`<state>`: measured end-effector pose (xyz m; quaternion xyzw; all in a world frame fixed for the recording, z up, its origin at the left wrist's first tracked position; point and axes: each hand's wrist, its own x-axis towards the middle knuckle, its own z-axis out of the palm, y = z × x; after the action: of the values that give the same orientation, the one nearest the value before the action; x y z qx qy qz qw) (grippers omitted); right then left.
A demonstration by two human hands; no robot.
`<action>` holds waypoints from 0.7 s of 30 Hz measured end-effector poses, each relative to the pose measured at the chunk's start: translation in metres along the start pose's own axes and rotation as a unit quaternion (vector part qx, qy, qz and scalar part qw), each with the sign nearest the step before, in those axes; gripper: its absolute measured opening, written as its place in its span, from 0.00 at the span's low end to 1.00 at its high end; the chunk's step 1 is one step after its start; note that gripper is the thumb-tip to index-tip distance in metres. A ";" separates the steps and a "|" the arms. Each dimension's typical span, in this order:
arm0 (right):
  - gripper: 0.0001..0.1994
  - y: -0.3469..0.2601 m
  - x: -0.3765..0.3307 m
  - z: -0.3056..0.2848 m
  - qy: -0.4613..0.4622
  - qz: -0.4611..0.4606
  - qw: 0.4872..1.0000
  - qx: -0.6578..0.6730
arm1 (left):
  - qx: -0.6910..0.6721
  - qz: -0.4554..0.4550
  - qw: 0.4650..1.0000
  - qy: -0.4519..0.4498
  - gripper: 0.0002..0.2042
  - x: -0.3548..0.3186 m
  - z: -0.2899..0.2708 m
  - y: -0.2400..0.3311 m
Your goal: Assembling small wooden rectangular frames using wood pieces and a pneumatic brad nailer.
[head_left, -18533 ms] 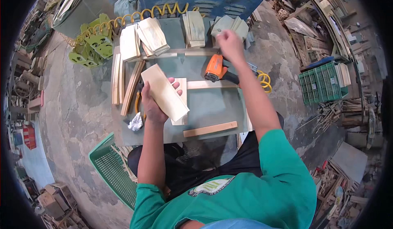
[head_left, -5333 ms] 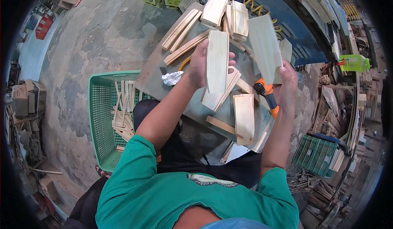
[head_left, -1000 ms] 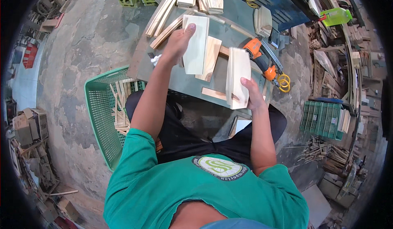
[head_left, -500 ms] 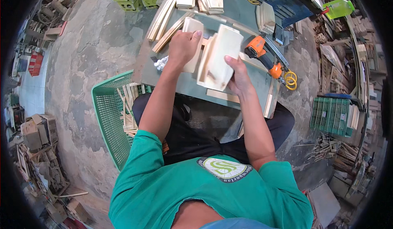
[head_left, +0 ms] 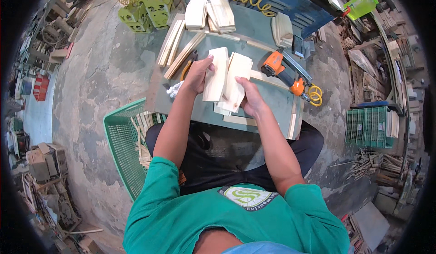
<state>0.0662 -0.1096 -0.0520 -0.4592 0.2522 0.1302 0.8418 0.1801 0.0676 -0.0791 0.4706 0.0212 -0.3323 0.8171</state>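
Over the work table [head_left: 181,102], my left hand [head_left: 198,76] is closed around the edge of a pale wooden board [head_left: 216,74], thumb on its face. Beside it, my right hand [head_left: 252,97] grips a small stack of similar wooden boards [head_left: 238,77], its thumb on the top one and its fingers underneath. The two lots lie side by side, their inner edges close together. An orange and black nail gun [head_left: 273,63] rests on the table to the right. Left of my left hand are orange-handled pliers [head_left: 186,69] and a crumpled white scrap [head_left: 174,89].
Stacked boards [head_left: 195,14] and long wooden strips [head_left: 171,43] lie along the table's far and left parts. A green basket [head_left: 119,138] of wood pieces stands at the left. A coiled yellow hose [head_left: 247,0] runs behind. Green crates [head_left: 367,127] stand at the right.
My hands have brought the boards closer together and nearer to me. The right-hand stack, seen tilted before, now shows its face more flatly. The pliers have come into sight, and the view has shifted slightly.
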 end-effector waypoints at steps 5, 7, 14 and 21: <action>0.23 -0.016 -0.015 0.005 0.040 -0.074 0.995 -0.056 | -0.044 -0.003 0.999 -0.003 0.19 -0.004 0.010 0.001; 0.24 -0.038 -0.002 -0.017 0.007 -0.076 0.997 -0.029 | -0.046 0.005 0.999 0.002 0.19 -0.010 0.015 0.012; 0.23 -0.176 0.088 -0.028 0.035 -0.182 0.981 -0.062 | -0.093 0.128 0.987 -0.009 0.06 -0.012 0.001 0.027; 0.22 -0.228 0.214 -0.083 0.035 -0.260 0.960 -0.092 | -0.052 0.177 0.983 -0.013 0.35 -0.009 0.013 0.033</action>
<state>0.3231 -0.3063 -0.0452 -0.5887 0.1401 -0.0870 0.7913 0.1881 0.0730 -0.0437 0.4197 -0.0561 -0.1869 0.8864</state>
